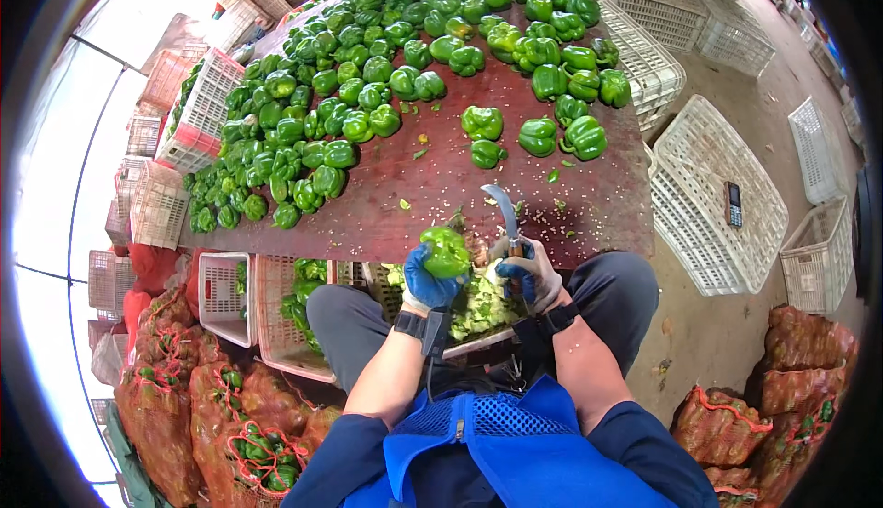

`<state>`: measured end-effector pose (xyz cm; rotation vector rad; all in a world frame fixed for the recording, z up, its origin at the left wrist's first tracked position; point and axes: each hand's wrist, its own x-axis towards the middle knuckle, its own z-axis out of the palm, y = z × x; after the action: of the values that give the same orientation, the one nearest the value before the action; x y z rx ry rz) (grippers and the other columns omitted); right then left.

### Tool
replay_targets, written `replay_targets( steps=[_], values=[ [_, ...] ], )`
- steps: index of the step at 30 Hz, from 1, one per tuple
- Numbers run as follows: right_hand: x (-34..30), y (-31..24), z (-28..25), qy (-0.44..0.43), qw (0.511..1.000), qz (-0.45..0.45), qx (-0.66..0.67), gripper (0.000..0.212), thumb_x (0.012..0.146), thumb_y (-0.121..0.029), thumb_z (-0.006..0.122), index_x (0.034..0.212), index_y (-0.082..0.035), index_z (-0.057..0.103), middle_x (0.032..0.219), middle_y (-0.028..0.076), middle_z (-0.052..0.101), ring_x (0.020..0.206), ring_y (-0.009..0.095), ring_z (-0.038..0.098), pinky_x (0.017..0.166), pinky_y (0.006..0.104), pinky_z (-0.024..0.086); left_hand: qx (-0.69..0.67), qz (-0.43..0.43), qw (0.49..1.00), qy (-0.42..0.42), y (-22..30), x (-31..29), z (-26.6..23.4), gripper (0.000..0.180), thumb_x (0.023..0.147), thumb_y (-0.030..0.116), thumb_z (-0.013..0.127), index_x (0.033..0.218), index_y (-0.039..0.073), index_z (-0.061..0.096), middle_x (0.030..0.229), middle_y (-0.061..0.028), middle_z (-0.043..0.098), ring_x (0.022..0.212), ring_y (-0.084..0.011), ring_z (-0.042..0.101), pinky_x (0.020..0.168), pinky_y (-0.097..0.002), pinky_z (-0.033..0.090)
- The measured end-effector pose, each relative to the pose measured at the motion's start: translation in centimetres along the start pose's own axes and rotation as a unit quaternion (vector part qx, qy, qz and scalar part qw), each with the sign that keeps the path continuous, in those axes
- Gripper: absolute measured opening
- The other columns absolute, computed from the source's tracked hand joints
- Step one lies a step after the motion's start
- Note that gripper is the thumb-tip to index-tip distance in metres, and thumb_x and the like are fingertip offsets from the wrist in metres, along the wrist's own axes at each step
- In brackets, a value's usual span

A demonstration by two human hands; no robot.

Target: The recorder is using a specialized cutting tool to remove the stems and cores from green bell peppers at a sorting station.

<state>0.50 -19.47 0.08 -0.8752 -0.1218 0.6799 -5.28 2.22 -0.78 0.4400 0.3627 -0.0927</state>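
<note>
My left hand (432, 278), in a blue and white work glove, is closed around a green bell pepper (444, 252) just off the table's near edge. In my right hand (527, 273), gloved the same way, a knife with a curved blade (501, 206) points up and to the left. The blade stands apart from the pepper. Below both hands, between my knees, a crate holds pale green pepper scraps (480, 308). Many whole bell peppers (359, 90) cover the far and left parts of the dark red table (441, 177); a few lie nearer on the right.
Crates with peppers (276, 315) stand by my left leg. Red mesh sacks (166, 416) of peppers lie at the lower left, more mesh sacks (727, 425) at the lower right. On an upturned white crate (708, 177) to the right rests a mobile phone (733, 205). Seeds dot the tabletop.
</note>
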Motion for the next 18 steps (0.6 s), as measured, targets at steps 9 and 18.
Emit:
replay_targets(
  steps=[9, 18],
  values=[
    [0.3, 0.8, 1.4, 0.007, 0.994, 0.084, -0.073, 0.036, 0.093, -0.031, 0.068, 0.114, -0.001, 0.067, 0.083, 0.005, 0.069, 0.062, 0.010, 0.064, 0.052, 0.0263, 0.052, 0.172, 0.118, 0.976, -0.065, 0.3, -0.8, 3.5, 0.063, 0.083, 0.016, 0.066, 0.143, 0.006, 0.047, 0.128, -0.0165, 0.062, 0.115, -0.0334, 0.062, 0.096, -0.0482, 0.054],
    [0.6, 2.3, 0.1, 0.074, 0.995, -0.039, -0.053, 0.044, 0.079, 0.004, 0.071, 0.122, 0.004, 0.063, 0.109, 0.006, 0.069, 0.095, 0.012, 0.065, 0.086, 0.0289, 0.054, 0.261, -0.054, 0.954, -0.135, 1.6, -1.8, 5.8, 0.087, 0.083, 0.009, 0.070, 0.158, 0.008, 0.025, 0.157, -0.0124, 0.036, 0.140, -0.0264, 0.043, 0.114, -0.0365, 0.036]
  ],
)
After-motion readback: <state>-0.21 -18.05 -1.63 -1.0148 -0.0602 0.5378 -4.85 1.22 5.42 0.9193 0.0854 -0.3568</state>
